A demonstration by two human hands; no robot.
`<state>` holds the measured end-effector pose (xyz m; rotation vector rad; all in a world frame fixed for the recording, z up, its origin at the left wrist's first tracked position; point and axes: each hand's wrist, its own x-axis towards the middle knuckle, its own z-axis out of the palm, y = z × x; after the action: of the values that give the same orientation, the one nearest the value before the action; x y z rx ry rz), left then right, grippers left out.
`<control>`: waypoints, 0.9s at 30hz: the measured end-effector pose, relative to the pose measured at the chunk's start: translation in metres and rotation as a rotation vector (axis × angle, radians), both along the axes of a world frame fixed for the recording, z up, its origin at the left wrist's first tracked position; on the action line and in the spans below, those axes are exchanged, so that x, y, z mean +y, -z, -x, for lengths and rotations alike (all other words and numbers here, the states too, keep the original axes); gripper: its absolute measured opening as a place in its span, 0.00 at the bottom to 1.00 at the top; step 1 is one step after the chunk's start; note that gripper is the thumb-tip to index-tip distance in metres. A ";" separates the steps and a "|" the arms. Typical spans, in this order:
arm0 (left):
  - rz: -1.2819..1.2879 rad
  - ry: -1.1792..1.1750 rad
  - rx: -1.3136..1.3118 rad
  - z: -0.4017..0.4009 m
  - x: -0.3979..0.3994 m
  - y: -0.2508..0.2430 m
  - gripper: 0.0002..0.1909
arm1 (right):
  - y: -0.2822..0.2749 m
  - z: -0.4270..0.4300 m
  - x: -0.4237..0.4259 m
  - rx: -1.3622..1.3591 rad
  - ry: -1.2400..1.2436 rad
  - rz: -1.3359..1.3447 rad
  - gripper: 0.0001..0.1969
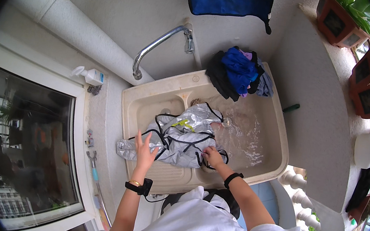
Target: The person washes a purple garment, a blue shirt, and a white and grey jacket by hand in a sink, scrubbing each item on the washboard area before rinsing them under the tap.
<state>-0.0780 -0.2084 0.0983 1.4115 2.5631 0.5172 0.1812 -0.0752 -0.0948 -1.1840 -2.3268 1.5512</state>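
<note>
A silver sheet of fabric with black edging (183, 153) lies bunched over the washboard side and divider of a beige laundry sink (280, 151). My left hand (145, 152) is over the sheet's left part, fingers spread and holding nothing. At the sheet's right edge, my right hand (213, 156) pinches the fabric near its black trim. A yellow-green strap (184, 124) lies on top of the sheet. Water (245, 143) stands in the right basin, rippled and slightly cloudy. Part of the small left basin is hidden under the sheet.
A curved chrome faucet (159, 41) reaches over the sink's back rim. Wet dark and blue clothes (239, 70) are heaped on the back right corner. A white pump bottle (93, 77) stands on the left ledge, with a steel scouring pad (94, 90) beside it. A blue cloth (232, 0) hangs behind.
</note>
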 end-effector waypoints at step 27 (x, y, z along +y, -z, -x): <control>-0.393 -0.191 -0.370 0.072 0.096 0.018 0.13 | -0.236 -0.092 0.119 0.974 0.724 0.276 0.06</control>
<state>-0.1505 -0.1125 0.0805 1.0402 2.3818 1.2413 0.2727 0.0439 0.1413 -0.8403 -0.9610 1.6183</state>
